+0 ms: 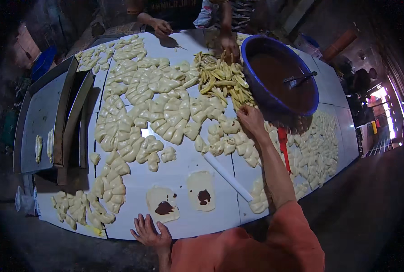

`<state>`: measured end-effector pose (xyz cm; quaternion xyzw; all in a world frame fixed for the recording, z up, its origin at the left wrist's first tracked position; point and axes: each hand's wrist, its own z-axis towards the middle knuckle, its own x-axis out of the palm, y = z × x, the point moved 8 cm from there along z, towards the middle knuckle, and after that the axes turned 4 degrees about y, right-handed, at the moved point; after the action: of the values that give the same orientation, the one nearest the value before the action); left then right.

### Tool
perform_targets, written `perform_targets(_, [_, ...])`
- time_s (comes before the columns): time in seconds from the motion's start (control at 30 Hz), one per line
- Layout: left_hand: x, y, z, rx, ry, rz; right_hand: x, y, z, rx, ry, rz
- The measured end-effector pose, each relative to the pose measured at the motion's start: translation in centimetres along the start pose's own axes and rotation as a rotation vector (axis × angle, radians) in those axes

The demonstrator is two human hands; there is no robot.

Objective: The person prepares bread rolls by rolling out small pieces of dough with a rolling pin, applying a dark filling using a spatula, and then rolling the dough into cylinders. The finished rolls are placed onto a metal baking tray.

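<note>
My left hand (pixel 151 231) rests open at the front edge, fingers spread, below a flattened dough piece (pixel 168 195) with dark brown filling. A similar filled piece (pixel 199 183) lies to its right. My right hand (pixel 249 118) reaches to the lower edge of a pile of yellow banana pieces (pixel 218 75), fingers curled; what they grip, if anything, is hidden. Beside that pile is a blue basin (pixel 310 97) of brown filling with a dark utensil (pixel 299 79) in it. A white rod (pixel 227 177) lies left of my right forearm, and a red utensil (pixel 283 145) to its right.
Many pale dough pieces (pixel 170 118) spread across the white tiled tabletop (pixel 215 220). Stacked metal trays (pixel 39 118) sit at the left, the top one holding two pale strips. Across the table, another person's hands (pixel 162 27) are over the far edge, one (pixel 229 47) at the banana pile.
</note>
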<state>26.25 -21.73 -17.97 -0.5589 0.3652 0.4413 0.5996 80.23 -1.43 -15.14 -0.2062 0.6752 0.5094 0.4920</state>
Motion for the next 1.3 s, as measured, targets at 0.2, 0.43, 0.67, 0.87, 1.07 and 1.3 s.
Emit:
perform_targets(0.2, [-0.1, 0.2, -0.1, 0.0, -0.011, -0.013, 1.5, 0.0, 0.1, -0.071, 0.046, -0.136])
perform_targets(0.43, [0.0, 0.0, 0.1, 0.0, 0.001, -0.016, 1.3, 1.0, -0.1, -0.117, -0.004, -0.209])
perform_targets(0.67, [0.0, 0.2, -0.1, 0.013, -0.059, -0.035, 2.0, 1.0, 0.7, -0.168, 0.008, -0.303])
perform_targets(0.87, [-0.1, 0.0, 0.1, 0.01, -0.036, -0.044, 0.7, 0.5, 0.8, -0.164, -0.003, -0.154])
perform_targets(1.07, [0.1, 0.0, 0.0, 0.033, -0.072, -0.042, -1.2, -3.2, -0.5, 0.002, 0.117, 0.178])
perform_targets(1.3, [0.0, 0.1, 0.2, 0.019, -0.045, -0.049, -1.0, 2.4, -12.8, -0.032, 0.448, 0.37])
